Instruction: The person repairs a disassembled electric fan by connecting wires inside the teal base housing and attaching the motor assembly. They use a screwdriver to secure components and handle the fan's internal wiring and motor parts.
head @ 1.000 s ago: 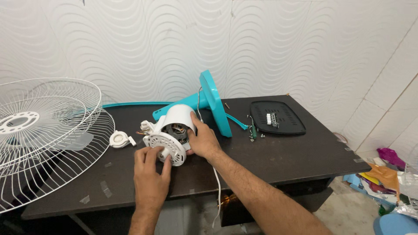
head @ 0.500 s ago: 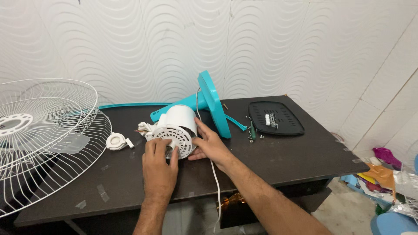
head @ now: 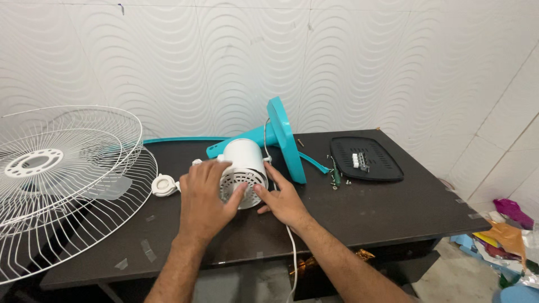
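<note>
White motor housing gripped between left hand and right hand

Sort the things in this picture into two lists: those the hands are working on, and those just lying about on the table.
In hand:
round white plastic fan motor housing, gripped by the left hand and right hand
white power cord

Lying about:
white wire fan guard
small round white plastic cap
teal plastic fan base
black rectangular vented plastic cover

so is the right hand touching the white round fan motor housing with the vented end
Touching. The head view shows the right hand with fingertips pressed on the vented end of the white round fan motor housing.
</note>
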